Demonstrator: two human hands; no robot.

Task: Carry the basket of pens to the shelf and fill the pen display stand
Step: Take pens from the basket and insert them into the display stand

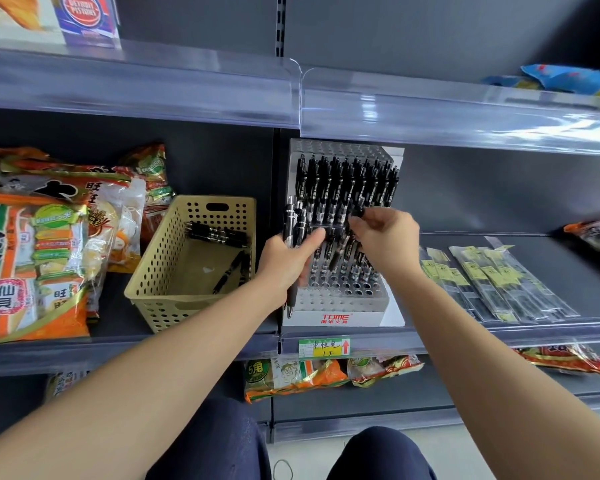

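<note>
On the middle shelf (520, 244) the basket (153, 265) sits just left of the stand (340, 318), likely so refills stay within reach. Left hand (286, 261) grips a bunch of pens (293, 220) upright as a ready supply; right hand (387, 240) pinches one pen (359, 212) at the middle rows, probably to slot it. Black pens fill the top rows, the front holes are empty, and a few lie in the basket

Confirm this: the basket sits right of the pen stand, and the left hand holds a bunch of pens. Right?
No. The head view shows the basket left of the pen stand, not right; the left hand does hold a bunch of pens.
</note>
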